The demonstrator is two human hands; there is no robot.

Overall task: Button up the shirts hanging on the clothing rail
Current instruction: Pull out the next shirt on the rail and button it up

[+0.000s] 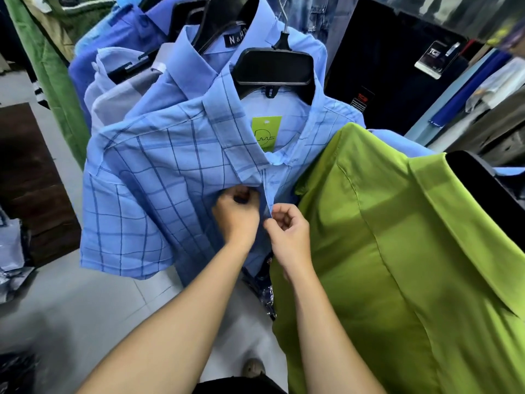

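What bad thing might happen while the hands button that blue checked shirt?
The left hand and right hand pinch the placket of the blue checked shirt close together, so a button might go in the wrong hole. Tugging might slide the shirt off its black hanger. The green shirt presses close and may cover the work.

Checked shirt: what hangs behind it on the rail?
Behind the checked shirt hangs a plain blue shirt on a black hanger, then more blue shirts. Their fronts are covered, so their buttons cannot be seen.
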